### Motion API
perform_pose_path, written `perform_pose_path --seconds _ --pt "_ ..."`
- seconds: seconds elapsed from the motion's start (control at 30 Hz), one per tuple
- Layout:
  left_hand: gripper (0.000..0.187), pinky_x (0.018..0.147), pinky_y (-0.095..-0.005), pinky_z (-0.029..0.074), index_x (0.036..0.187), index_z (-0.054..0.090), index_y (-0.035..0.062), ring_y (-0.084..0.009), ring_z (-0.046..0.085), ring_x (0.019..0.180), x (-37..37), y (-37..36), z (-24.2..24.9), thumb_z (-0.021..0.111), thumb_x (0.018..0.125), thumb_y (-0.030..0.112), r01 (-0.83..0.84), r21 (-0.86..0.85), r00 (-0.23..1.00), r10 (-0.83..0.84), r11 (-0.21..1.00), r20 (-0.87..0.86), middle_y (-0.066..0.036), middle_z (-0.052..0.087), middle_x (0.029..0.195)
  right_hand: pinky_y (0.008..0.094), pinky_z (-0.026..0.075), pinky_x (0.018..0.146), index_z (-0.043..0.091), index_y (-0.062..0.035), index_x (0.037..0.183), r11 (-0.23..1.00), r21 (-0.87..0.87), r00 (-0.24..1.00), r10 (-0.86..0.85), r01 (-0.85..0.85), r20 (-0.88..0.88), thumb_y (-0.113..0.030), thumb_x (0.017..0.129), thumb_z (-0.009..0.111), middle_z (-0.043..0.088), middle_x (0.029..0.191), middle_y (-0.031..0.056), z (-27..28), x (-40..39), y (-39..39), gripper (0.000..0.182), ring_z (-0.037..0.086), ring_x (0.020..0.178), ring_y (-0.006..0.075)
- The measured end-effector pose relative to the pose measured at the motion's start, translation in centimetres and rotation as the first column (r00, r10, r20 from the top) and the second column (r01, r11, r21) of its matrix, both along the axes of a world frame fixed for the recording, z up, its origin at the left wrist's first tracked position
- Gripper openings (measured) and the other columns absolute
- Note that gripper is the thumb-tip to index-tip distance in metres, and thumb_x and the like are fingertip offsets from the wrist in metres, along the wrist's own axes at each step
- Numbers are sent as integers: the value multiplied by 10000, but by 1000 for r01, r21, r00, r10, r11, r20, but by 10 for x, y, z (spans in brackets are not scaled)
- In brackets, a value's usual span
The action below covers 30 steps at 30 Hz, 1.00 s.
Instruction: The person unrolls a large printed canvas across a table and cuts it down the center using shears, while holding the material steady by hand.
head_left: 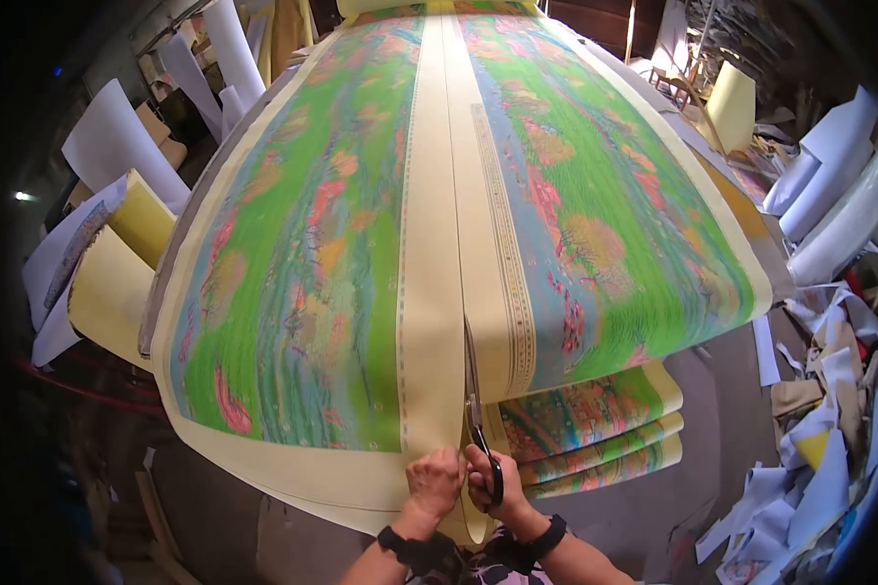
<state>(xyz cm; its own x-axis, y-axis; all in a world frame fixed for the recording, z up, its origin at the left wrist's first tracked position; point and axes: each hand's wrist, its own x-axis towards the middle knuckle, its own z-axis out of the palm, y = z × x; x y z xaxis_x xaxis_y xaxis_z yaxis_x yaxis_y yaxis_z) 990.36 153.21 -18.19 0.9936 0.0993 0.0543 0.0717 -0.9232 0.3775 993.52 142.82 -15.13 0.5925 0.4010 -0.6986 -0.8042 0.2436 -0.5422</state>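
Note:
A long printed sheet (312, 263) with green, blue and pink patterns lies over the table, with a plain cream strip down its middle. My right hand (495, 483) is closed around the black handles of the scissors (473, 385). Their long blades point away from me along the cream strip, at the slit between the left part and the right printed part (605, 214). Beside it, my left hand (437, 480) is closed on the cream edge of the left part. Both wrists have black bands.
Folded layers of printed sheet (605, 429) lie under the right part's near edge. White and cream rolls (122, 141) stand at the left. At the right are large white rolls (829, 166) and a heap of scraps (800, 487). The grey table edge (761, 370) shows.

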Motion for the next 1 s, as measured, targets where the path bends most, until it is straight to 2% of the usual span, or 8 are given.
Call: perform_pose_path --seconds 0.37,0.57,0.7,0.77,0.87,0.9,0.93,1.0 --pt "215 394 -332 371 508 448 76 -238 480 423 -132 -14 29 569 635 202 -39 -134 990 21 990 -137 -102 454 469 188 178 232 389 -97 569 995 -81 998 -67 65 -17 -359 693 578 314 401 -49 76 60 33 346 261 243 51" --pt "268 567 -397 400 928 464 109 -253 509 682 -130 -14 -17 496 691 228 9 -185 733 -133 983 -667 -88 534 765 195 174 239 385 -102 586 998 -22 998 -49 51 51 -419 650 598 309 408 -48 62 153 61 387 248 248 56" --pt "242 572 -393 402 897 487 85 -249 510 679 -124 -8 -64 487 700 226 82 -95 895 -116 992 -430 -107 532 773 201 177 271 369 -107 598 999 -51 997 -5 9 72 -488 594 615 292 417 -52 51 229 82 453 233 273 57" --pt "206 547 -371 406 809 516 65 -244 515 653 -112 1 -67 495 696 236 76 -203 674 -200 976 -711 -123 527 710 203 181 281 366 -110 599 1000 -27 998 12 -10 67 -504 580 617 286 419 -53 39 251 86 468 231 281 58" --pt "200 522 -350 406 714 529 56 -258 513 610 -51 24 -30 504 690 253 -212 -341 820 -23 916 -571 -127 518 630 208 187 293 362 -114 602 998 44 999 46 -47 27 -531 562 613 275 420 -55 26 268 83 489 227 291 61" --pt "214 510 -340 406 725 532 70 -256 507 601 -9 37 -8 520 675 278 -152 -404 972 63 902 -224 -133 510 624 210 188 295 362 -115 603 993 93 998 68 -67 -8 -542 559 608 270 419 -56 23 265 81 495 224 292 63" --pt "253 408 -317 373 509 459 64 -223 480 439 20 53 16 616 600 242 -126 -311 981 72 942 -178 -102 454 477 210 188 295 362 -115 603 993 95 997 77 -76 -11 -542 559 608 270 419 -56 17 251 77 495 224 292 63" --pt "287 437 -328 369 612 468 71 -235 474 502 97 78 52 631 601 306 -62 -200 998 65 978 8 -94 455 536 209 193 298 363 -116 603 986 141 991 103 -90 -85 -557 558 598 266 418 -56 21 252 72 502 227 292 64"
